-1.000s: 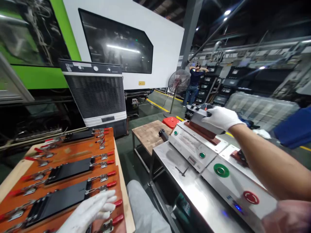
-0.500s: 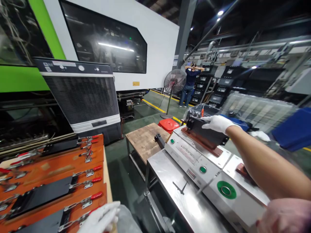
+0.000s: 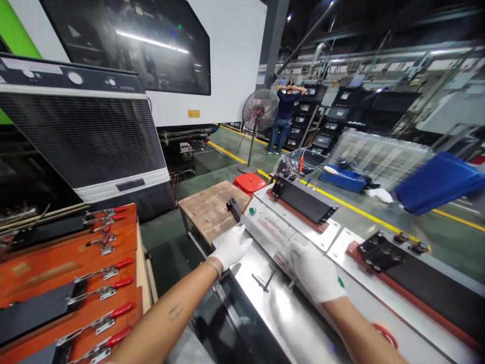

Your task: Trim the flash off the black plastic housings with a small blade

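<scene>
My left hand [image 3: 231, 247], in a white glove, is at the left front of a white bench machine [image 3: 265, 227], just below a green button [image 3: 252, 211]. Its fingers are stretched out and hold nothing. Also gloved, my right hand [image 3: 316, 270] is over the machine's front panel, its fingers somewhat blurred but apart, with no object seen in them. It hides part of the panel. Behind my hands, a long dark plastic part [image 3: 305, 199] rests on a brown fixture [image 3: 322, 227] on the machine. A second dark part [image 3: 428, 273] sits on another fixture at the right.
A small black T-shaped piece [image 3: 264, 281] lies on the metal table [image 3: 280, 313]. At left, an orange board [image 3: 102, 237] carries red-handled toggle clamps [image 3: 121, 264] and dark panels. A wooden table [image 3: 206, 205], red stool [image 3: 250, 183], fan [image 3: 259, 111] and person [image 3: 284, 119] are beyond.
My right hand has left the dark part on the fixture and come down to the front panel. My left hand has moved from beside the orange board to the machine. The view has shifted right.
</scene>
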A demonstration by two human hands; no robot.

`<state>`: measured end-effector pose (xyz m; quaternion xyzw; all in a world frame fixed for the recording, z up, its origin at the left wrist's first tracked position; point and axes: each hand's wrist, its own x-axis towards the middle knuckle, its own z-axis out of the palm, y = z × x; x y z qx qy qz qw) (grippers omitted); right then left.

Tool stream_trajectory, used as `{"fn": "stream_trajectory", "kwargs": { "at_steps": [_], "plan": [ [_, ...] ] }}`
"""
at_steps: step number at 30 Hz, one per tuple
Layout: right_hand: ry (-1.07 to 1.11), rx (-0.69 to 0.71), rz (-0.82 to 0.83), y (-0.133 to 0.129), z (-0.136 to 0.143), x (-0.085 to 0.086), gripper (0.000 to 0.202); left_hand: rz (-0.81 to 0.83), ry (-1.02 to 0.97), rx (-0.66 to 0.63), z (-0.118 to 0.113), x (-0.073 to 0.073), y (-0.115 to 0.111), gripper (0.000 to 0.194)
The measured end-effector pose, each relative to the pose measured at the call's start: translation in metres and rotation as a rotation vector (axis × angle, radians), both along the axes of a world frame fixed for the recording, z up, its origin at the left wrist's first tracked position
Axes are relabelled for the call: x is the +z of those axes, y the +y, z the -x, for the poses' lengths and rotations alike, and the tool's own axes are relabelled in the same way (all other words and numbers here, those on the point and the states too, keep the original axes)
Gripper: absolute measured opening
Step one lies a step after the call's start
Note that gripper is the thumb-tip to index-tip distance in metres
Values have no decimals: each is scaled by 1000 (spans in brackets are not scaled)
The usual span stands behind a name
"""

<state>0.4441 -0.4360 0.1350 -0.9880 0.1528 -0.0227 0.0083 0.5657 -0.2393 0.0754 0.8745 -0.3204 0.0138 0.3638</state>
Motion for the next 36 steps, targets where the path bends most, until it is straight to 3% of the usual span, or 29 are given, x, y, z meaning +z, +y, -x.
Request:
{"fn": "stream_trajectory", "kwargs": {
  "at_steps": [2, 4, 11, 15, 19, 22, 26, 28, 31, 36],
  "plan": [
    [14, -118, -16, -1, 14, -23, 33, -3, 4, 33, -20, -8, -25, 63],
    [-19, -161, -23, -5, 17, -35, 35, -1, -1, 44, -34, -15, -43, 71],
    [-131, -264, -116, -6, 6, -42, 26, -42, -29, 118, -45, -27, -62, 72],
    [-120, -302, -166, -7, 2, -39, 22, -199, -42, 147, -48, -20, -62, 75],
    [1, -311, -160, -9, -3, -27, 26, -274, 34, 32, -57, -2, -55, 79],
    [17, -302, -139, 0, -1, -26, 30, -245, 109, -44, -59, 9, -42, 64],
    [118, -78, -205, 31, 16, -56, 39, -111, 211, -99, -31, 3, -12, 35],
    [204, 7, -214, 48, 24, -78, 42, -34, 257, -115, -5, -8, 6, 36],
    [220, 21, -198, 67, 30, -103, 38, 40, 326, -115, 36, -24, 31, 42],
    [210, 61, -233, 87, 55, -126, 35, 162, 494, -16, 90, -41, 69, 41]
  ]
}}
